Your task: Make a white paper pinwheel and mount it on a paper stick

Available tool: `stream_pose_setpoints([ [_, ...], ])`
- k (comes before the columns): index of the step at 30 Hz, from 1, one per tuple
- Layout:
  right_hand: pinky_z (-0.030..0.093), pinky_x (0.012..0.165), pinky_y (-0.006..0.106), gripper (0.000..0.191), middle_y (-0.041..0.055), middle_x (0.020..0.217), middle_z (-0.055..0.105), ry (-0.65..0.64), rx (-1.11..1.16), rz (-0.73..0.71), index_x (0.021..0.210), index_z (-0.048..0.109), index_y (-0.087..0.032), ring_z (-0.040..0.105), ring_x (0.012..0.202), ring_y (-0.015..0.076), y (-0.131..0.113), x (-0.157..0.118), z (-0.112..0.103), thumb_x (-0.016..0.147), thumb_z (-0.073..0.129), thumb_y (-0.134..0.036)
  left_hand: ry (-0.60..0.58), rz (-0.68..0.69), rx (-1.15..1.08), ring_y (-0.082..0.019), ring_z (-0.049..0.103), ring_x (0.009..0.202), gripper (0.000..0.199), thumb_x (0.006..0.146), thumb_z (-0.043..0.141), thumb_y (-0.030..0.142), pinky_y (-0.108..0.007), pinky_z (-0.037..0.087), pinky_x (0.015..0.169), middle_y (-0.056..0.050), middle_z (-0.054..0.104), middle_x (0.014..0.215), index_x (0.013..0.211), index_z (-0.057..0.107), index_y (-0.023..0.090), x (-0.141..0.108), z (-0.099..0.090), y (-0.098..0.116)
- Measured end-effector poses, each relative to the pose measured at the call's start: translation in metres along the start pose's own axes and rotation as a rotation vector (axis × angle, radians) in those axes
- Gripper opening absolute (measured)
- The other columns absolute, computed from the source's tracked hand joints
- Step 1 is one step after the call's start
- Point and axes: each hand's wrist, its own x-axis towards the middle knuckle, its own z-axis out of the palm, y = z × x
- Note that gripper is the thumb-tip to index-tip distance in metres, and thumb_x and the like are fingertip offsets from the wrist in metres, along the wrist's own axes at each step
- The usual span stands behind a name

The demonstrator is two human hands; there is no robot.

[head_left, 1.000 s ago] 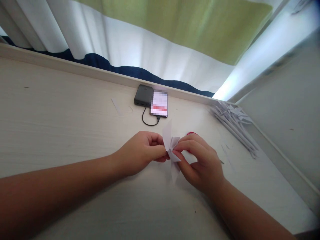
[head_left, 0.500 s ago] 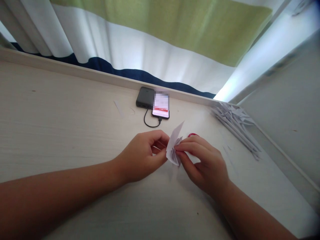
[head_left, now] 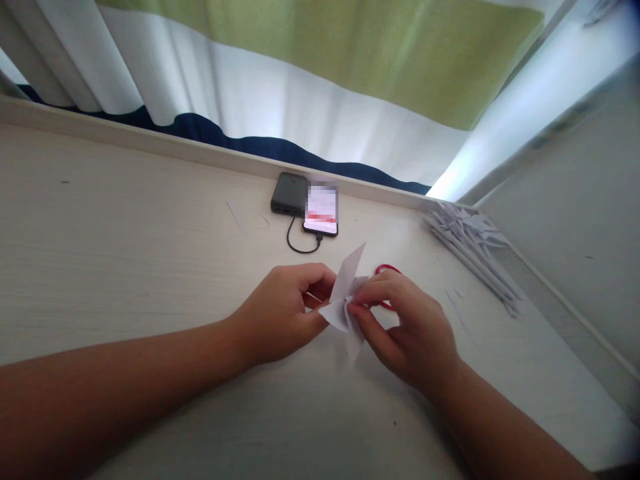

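Observation:
Between my two hands is a white paper pinwheel [head_left: 342, 308], its pointed blades spreading up, left and down. My left hand [head_left: 290, 310] is closed behind its left side, with the fingertips partly hidden by the paper. From the right, the thumb and fingers of my right hand [head_left: 405, 323] pinch the pinwheel near its middle. Red scissors handles [head_left: 388, 268] show just behind my right hand, which covers the rest of them.
A black power bank [head_left: 289, 193] and a cabled phone [head_left: 321, 208] lie by the raised back edge. Several paper pinwheels with rolled sticks [head_left: 470, 250] are piled at the right. A paper strip [head_left: 234, 215] lies left of the phone. A curtain [head_left: 260, 93] hangs behind the table.
The pinwheel has turned and its blades are spread wider, with the lower one now showing. My right fingers have shifted slightly, and more of the red handles is visible.

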Motion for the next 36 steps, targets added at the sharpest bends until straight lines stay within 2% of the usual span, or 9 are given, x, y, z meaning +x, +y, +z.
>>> stream_pose_setpoints([
  [5,0.05,0.07,0.035,0.019,0.006,0.087,0.062,-0.017,0.061,-0.027,0.092,0.06,-0.018,0.058,0.079,0.0182,0.001,-0.001,0.002,0.076,0.057,-0.008,-0.002,-0.043,-0.005,-0.018,0.065,0.075,0.017,0.072,0.063,0.017,-0.029,0.052,0.067,-0.005,0.07,0.087,0.088,0.065,0.014,0.001,0.001,-0.002],
  [9,0.05,0.077,0.037,0.02,0.0069,0.089,0.062,-0.025,0.04,-0.019,0.094,0.062,-0.017,0.058,0.081,0.0187,0.001,-0.002,0.0,0.077,0.057,-0.007,-0.013,-0.068,0.014,-0.018,0.064,0.074,0.018,0.072,0.061,0.017,-0.028,0.051,0.065,-0.004,0.069,0.086,0.09,0.065,0.014,0.001,0.0,-0.002],
  [13,0.049,0.082,0.039,0.023,0.008,0.093,0.062,-0.035,-0.001,-0.034,0.097,0.065,-0.017,0.058,0.085,0.0193,0.0,-0.003,-0.003,0.078,0.058,-0.007,-0.005,-0.037,0.044,-0.017,0.064,0.075,0.018,0.073,0.061,0.015,-0.027,0.05,0.066,-0.004,0.07,0.087,0.089,0.067,0.014,0.0,-0.001,0.0],
  [18,0.048,0.083,0.035,0.02,0.0067,0.091,0.064,0.019,-0.041,-0.039,0.095,0.066,-0.016,0.06,0.083,0.0173,-0.001,-0.001,-0.004,0.078,0.061,-0.007,0.018,-0.017,0.012,-0.016,0.066,0.076,0.013,0.076,0.06,0.015,-0.026,0.053,0.068,-0.004,0.07,0.086,0.088,0.066,0.014,0.0,0.001,-0.002],
  [21,0.048,0.079,0.031,0.015,0.0042,0.086,0.066,0.064,-0.03,-0.009,0.089,0.065,-0.016,0.061,0.082,0.016,-0.002,0.0,-0.004,0.077,0.062,-0.008,0.07,0.053,0.015,-0.015,0.065,0.075,0.01,0.079,0.059,0.017,-0.024,0.054,0.067,-0.003,0.069,0.085,0.086,0.065,0.014,0.001,0.003,-0.006],
  [24,0.048,0.071,0.028,0.012,0.0019,0.082,0.065,0.035,0.049,0.097,0.086,0.064,-0.017,0.06,0.077,0.0144,-0.001,-0.001,-0.003,0.077,0.062,-0.009,0.134,0.157,0.05,-0.013,0.065,0.076,0.01,0.081,0.059,0.018,-0.023,0.055,0.067,-0.002,0.069,0.086,0.088,0.065,0.015,0.0,0.005,-0.009],
  [31,0.046,0.062,0.02,0.02,-0.0039,0.073,0.063,0.02,0.453,0.346,0.081,0.067,-0.02,0.057,0.067,0.0098,0.001,0.003,0.006,0.074,0.06,-0.002,0.197,0.399,0.219,-0.013,0.063,0.08,0.018,0.079,0.062,0.013,-0.022,0.054,0.066,-0.004,0.067,0.092,0.094,0.069,0.017,-0.001,0.003,-0.012],
  [36,0.047,0.064,0.019,0.023,-0.0042,0.073,0.067,0.019,0.681,0.472,0.083,0.071,-0.022,0.058,0.067,0.01,0.008,-0.001,0.011,0.072,0.065,-0.002,0.262,0.53,0.311,-0.014,0.062,0.084,0.022,0.079,0.063,0.014,-0.026,0.053,0.073,-0.005,0.067,0.098,0.098,0.071,0.018,0.0,0.002,-0.016],
])
